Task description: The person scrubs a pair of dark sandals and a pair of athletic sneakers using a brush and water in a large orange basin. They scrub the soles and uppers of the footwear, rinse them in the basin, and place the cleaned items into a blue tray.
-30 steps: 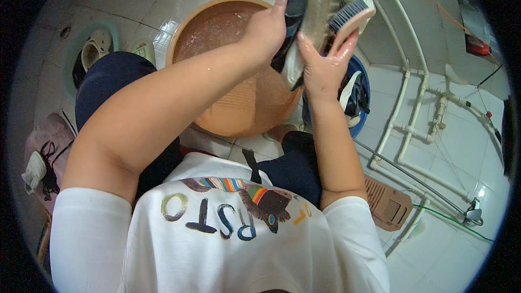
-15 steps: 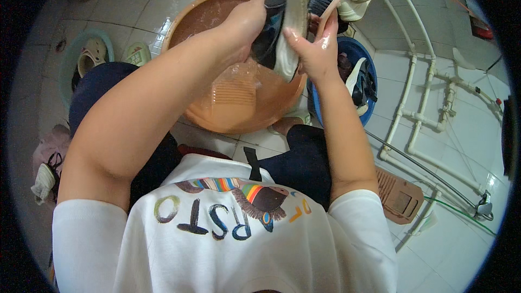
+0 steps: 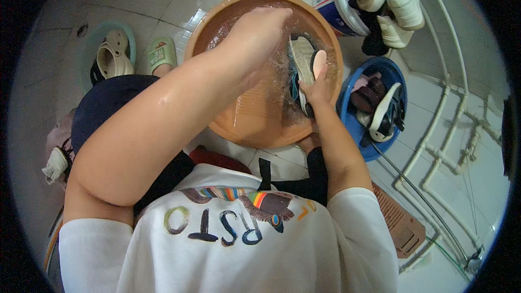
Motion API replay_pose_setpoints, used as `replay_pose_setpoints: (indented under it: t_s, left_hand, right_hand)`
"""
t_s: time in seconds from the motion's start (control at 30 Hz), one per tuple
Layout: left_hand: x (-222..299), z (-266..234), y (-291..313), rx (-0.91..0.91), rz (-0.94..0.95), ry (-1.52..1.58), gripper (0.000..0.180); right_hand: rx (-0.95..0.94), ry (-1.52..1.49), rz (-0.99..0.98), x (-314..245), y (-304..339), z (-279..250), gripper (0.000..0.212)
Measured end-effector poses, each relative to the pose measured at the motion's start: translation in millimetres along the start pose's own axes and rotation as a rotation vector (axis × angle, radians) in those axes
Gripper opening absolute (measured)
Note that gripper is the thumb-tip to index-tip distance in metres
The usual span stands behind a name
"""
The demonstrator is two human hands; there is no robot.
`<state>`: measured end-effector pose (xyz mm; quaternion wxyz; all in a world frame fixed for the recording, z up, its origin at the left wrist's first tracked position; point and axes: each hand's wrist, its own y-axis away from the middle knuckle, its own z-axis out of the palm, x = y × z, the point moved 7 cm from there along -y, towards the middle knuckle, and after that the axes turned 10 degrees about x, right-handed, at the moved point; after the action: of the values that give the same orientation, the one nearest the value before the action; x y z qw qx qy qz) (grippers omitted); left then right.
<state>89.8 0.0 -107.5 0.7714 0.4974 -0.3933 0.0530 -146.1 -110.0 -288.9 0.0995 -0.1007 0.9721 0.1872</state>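
Observation:
A wide orange basin [image 3: 196,38] of water sits in front of me, with a ribbed washboard surface [image 3: 252,109] inside it. My right hand [image 3: 317,91] is closed on a dark shoe [image 3: 302,61] with its pale sole turned up, and on a scrub brush [image 3: 320,61] with a light wooden back. The shoe is low in the basin, and water ripples around it. Over the basin's middle is my left hand [image 3: 263,30], apart from the shoe. Its fingers are mostly hidden behind the hand and wrist.
Right of the basin stands a blue tub [image 3: 353,141] with shoes. Beyond it, white shoes [image 3: 404,0] rest on a white bucket [image 3: 347,8]. Pale pipes [image 3: 434,114] and a brown washboard [image 3: 399,222] lie right. A teal basin [image 3: 130,35] holds clogs [image 3: 113,57] at left.
The shoe and brush have come down from above the basin's far edge into the water, with my right hand on them. My left hand has let go of the shoe.

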Motion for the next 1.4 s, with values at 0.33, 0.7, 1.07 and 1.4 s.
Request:
replay_pose_setpoints:
  t_s: [0.33, 0.7, 1.07, 1.4]
  left_hand:
    - [-4.0, -29.5, -7.0, 0.113, -0.089, -0.072, 0.032]
    - [-2.2, -6.5, -2.6, -0.021, -0.017, -0.26, 0.045]
    - [-50.6, 23.4, 16.3, -0.353, -0.454, 0.216, 0.087]
    - [43.0, 22.6, -16.6, -0.41, 0.055, 0.775, 0.065]
  right_hand:
    - [0.1, 0.357, -0.051, -10.6, -42.5, 81.2, 0.087]
    - [-0.161, -0.693, -0.202, -14.3, -49.3, 1.9, 0.097]
    - [-0.029, -1.189, -0.406, -133.4, 115.1, -221.0, 0.1]
    - [0.153, -0.824, -0.538, -116.4, 134.6, -219.6, 0.109]
